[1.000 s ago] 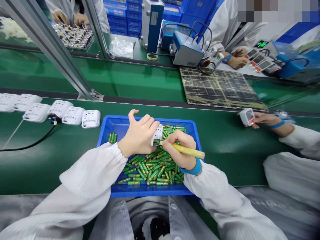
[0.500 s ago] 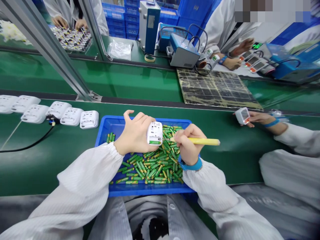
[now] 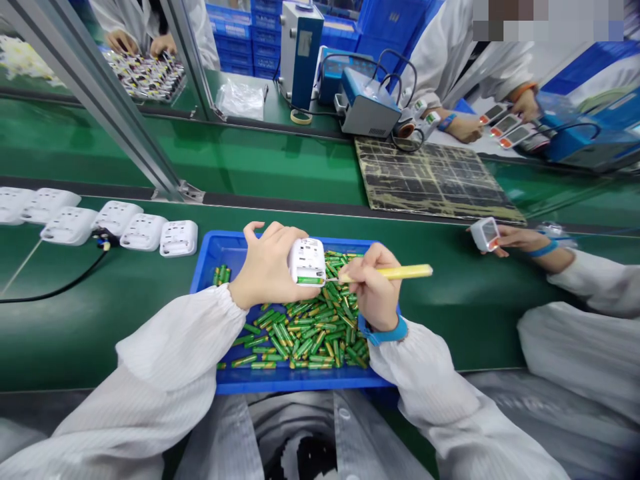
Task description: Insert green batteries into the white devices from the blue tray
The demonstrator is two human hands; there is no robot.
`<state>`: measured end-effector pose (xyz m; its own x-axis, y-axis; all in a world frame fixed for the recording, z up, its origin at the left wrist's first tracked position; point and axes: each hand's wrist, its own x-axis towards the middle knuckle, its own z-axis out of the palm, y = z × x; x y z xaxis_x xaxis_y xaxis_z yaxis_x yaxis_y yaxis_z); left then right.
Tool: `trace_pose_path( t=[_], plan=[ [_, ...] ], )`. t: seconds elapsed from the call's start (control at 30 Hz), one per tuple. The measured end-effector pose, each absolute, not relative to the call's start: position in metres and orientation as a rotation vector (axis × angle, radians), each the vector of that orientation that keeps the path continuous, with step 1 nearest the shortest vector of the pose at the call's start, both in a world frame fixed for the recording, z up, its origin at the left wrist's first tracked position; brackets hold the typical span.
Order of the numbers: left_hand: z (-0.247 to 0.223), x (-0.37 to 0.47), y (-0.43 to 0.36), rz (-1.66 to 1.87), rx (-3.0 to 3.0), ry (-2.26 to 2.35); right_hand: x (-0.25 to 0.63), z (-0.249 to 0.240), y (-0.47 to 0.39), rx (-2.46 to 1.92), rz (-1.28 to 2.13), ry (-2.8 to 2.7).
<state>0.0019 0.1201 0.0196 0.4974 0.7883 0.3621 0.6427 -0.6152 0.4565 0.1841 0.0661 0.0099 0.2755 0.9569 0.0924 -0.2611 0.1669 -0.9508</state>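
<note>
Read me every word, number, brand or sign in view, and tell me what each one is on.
No text is legible.
White device in the left hand: small dark marks, too small to tell print from openings.
Green batteries in the blue tray: any lettering too small.
Upright blue-and-white machine: pale label, too blurred.

Held casing (image 3: 307,253): smooth plastic. Tray (image 3: 300,383): glossy plastic. Sleeve (image 3: 180,340): matt cloth. Post (image 3: 103,87): metal.

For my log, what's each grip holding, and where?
Left grip: white rounded plastic device, by its left side. Right grip: slim yellow-handled tool, near its tip.
</note>
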Motion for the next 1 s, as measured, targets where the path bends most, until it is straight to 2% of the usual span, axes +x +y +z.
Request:
trace_pose_path(
  t=[0.23, 0.4, 0.67, 0.83, 1.0],
  plan=[
    [0.009, 0.012, 0.118, 0.645, 2.633, 1.126, 0.181, 0.025, 0.073, -0.928, 1.541, -0.675],
    [0.003, 0.009, 0.121, 0.534, 2.756, 1.075, 0.195, 0.021, 0.081, -0.872, 1.608, -0.528],
    [0.017, -0.012, 0.134, 0.745, 2.828, 1.279, 0.204, 0.013, 0.084, -0.822, 1.755, -0.336],
    [0.031, -0.015, 0.133, 0.601, 2.710, 1.191, 0.206, 0.007, 0.087, -0.836, 1.746, -0.340],
    [0.017, -0.016, 0.135, 0.531, 2.798, 1.095, 0.208, 0.001, 0.090, -0.848, 1.769, -0.322]
  ],
)
